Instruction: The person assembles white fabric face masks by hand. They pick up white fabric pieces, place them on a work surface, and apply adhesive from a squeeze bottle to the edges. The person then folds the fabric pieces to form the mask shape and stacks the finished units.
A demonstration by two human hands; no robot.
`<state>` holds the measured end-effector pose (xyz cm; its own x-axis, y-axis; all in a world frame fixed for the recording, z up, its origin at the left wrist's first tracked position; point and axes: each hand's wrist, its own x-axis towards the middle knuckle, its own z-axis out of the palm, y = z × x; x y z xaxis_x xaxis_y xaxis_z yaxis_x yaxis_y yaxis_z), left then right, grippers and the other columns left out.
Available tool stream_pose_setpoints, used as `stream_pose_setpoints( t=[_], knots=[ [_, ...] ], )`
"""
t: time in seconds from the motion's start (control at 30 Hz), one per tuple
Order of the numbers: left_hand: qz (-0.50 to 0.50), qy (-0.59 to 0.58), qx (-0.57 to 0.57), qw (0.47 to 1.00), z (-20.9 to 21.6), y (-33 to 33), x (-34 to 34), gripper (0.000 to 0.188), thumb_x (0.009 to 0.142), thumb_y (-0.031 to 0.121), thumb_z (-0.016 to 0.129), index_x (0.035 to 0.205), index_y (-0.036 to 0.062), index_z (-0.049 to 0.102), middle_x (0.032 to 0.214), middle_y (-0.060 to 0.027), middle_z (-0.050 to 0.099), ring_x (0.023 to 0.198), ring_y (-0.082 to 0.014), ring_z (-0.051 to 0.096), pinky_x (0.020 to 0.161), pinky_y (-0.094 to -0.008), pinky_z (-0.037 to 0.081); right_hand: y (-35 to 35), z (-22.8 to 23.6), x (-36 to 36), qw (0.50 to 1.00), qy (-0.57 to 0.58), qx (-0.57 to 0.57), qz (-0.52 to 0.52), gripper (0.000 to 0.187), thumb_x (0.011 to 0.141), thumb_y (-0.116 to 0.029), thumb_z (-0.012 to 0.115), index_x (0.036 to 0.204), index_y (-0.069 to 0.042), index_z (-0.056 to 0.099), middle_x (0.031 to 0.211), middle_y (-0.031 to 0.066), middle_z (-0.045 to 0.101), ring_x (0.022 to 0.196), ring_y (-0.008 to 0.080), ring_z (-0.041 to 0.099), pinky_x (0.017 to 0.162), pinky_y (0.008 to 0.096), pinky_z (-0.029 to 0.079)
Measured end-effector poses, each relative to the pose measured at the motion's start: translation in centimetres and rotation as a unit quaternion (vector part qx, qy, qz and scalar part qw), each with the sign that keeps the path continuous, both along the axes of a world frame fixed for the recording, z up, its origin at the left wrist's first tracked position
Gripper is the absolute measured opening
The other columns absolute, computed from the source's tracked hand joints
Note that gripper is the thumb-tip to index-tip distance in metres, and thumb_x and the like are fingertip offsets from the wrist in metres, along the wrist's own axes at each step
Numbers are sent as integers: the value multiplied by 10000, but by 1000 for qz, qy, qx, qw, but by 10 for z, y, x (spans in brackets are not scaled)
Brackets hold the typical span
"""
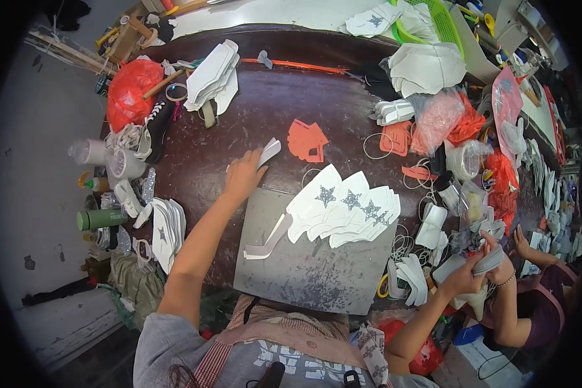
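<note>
My left hand [244, 173] reaches over the dark table, fingers closed around a small stack of white strips [271, 151]. On the right, my right hand [463, 277] grips a bundle of grey layered pieces [490, 260]. A co-worker's hand [503, 270] with a bracelet meets the same bundle. In front of me, fanned white shoe-upper pieces with glittery grey stars [352, 205] lie partly on a grey board [304, 278]. Bent white strips [269, 239] rest at their left side. Beyond them are orange-red cut pieces [307, 141].
Along the left edge stand a green bottle [102, 219], a black shoe [155, 131], a red plastic bag [134, 94] and more starred pieces [168, 229]. White stacks [427, 70], a green basket [443, 26], cords and bags crowd the right. A co-worker [537, 304] sits close at my right.
</note>
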<state>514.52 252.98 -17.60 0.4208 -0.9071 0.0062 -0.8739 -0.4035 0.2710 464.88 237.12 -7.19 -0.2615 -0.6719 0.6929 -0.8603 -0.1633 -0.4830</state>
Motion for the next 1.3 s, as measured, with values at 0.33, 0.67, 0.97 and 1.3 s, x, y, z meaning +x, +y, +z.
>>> stream_pose_setpoints(
  t=[0.33,0.67,0.97,1.3],
  knots=[
    [-33,-73,-4,997,-5,6,-1,631,765,174,728,1318,-1,479,996,-142,590,950,-314,593,841,-420,460,10,22,-18,999,28,-6,-20,224,920,-103,663,1091,36,707,1025,124,734,872,144,693,753,294,518],
    [-18,85,59,994,-9,0,29,662,689,133,716,1309,0,523,1124,-229,611,1050,-386,594,901,-448,472,236,-38,50,840,-55,440,314,172,826,-83,693,978,-3,686,793,201,658,692,354,659,635,397,505],
    [181,21,-38,982,50,113,80,577,739,192,701,1271,29,548,1136,-191,594,1038,-381,597,886,-439,484,272,-81,7,581,-96,675,445,177,855,-143,682,964,-3,693,748,192,672,627,272,628,609,358,495],
    [92,-27,209,973,26,209,207,530,751,83,653,1258,56,500,1117,-188,534,1053,-415,553,906,-482,450,239,-173,24,605,-110,671,414,182,843,-133,687,974,-7,688,768,209,662,663,309,631,624,368,500]
  ],
)
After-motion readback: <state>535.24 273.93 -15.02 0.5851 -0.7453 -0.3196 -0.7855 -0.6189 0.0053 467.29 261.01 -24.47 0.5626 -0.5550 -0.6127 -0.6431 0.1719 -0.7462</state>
